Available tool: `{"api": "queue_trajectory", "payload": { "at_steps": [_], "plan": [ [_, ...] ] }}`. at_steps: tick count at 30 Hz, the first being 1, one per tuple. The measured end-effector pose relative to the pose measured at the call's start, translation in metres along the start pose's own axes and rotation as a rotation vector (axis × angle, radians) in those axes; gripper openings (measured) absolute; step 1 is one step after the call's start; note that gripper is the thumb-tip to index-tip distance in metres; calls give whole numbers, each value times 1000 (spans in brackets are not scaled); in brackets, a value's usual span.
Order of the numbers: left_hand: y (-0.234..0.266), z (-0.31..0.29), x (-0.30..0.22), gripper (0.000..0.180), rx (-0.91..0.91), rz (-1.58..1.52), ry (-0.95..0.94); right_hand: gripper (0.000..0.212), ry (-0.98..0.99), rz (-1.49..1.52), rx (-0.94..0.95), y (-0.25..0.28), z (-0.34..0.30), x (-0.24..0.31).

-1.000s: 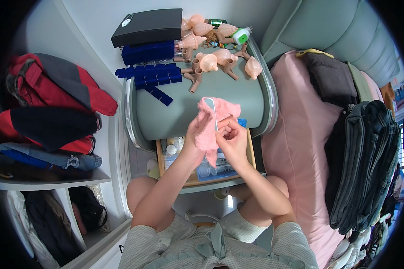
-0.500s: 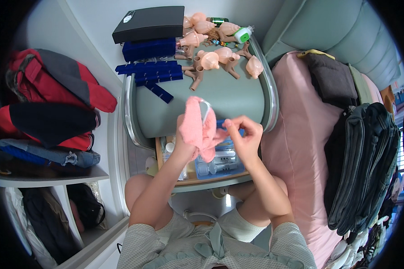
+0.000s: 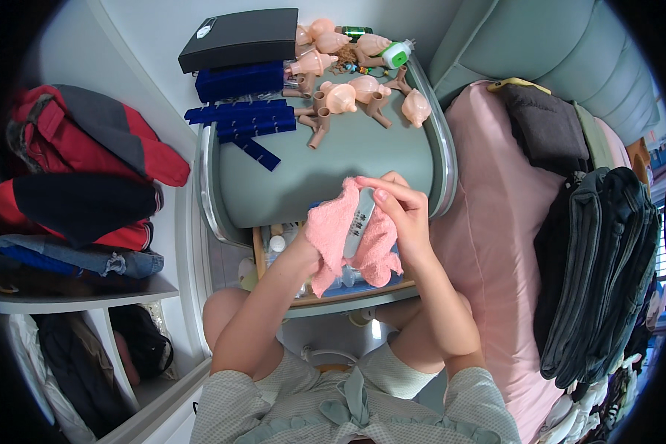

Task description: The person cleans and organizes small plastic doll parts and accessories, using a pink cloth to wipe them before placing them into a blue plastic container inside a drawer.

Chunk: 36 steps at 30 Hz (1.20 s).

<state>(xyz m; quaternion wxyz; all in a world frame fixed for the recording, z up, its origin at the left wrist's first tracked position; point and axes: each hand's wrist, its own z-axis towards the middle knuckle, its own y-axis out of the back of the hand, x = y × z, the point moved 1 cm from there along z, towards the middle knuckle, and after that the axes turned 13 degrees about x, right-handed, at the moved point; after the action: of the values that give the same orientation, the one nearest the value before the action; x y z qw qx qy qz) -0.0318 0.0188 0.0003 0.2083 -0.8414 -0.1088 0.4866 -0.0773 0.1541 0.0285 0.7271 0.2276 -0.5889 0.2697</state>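
Observation:
A pink towelling cloth (image 3: 331, 222) is draped over my left hand (image 3: 302, 250), whose fingers are mostly hidden behind it. Lying against the cloth is a slim pale-grey, rounded case (image 3: 360, 222) with dark printing on its face. My right hand (image 3: 407, 214) pinches the upper end of the case and the cloth edge between thumb and fingers. Both hands are held above a pulled-out drawer (image 3: 333, 297). Inside it, partly covered by the cloth, are clear plastic containers and a small white-capped bottle (image 3: 277, 243).
On the green-grey cabinet top (image 3: 333, 170) stand a black box (image 3: 238, 41), dark blue velvety strips (image 3: 251, 122), and several peach bulb-shaped pieces (image 3: 340, 98) with brown branching tubes (image 3: 318, 127). Folded clothes fill the left shelf (image 3: 89, 288); a pink bed (image 3: 488, 244) with dark trousers (image 3: 592, 281) is at right.
The cloth has been turned and spread open, so the pale case's printed face now shows. My right hand has moved up and left, onto the top of the case.

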Motion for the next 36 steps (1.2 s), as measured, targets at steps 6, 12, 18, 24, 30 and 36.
{"api": "queue_trajectory", "payload": {
  "at_steps": [6, 12, 18, 24, 30, 36],
  "plan": [
    [-32, -13, -36, 36, -126, -105, 163, 16, 16, 68, -78, 6, 2, -15],
    [-31, -22, -30, 44, 82, -277, 116, 13, 45, 65, -218, 10, 6, -22],
    [-12, -21, -16, 44, 342, -76, -198, 14, 135, -118, -305, 8, 4, -23],
    [-3, -10, -1, 44, 345, -243, -295, 14, 188, -258, -442, 5, 4, -21],
    [-5, -15, -3, 45, 169, -113, -310, 21, 122, 82, -225, 1, 5, -17],
    [0, -12, 3, 43, 204, -16, -354, 31, 141, 33, 123, 5, 6, -17]
  ]
}}
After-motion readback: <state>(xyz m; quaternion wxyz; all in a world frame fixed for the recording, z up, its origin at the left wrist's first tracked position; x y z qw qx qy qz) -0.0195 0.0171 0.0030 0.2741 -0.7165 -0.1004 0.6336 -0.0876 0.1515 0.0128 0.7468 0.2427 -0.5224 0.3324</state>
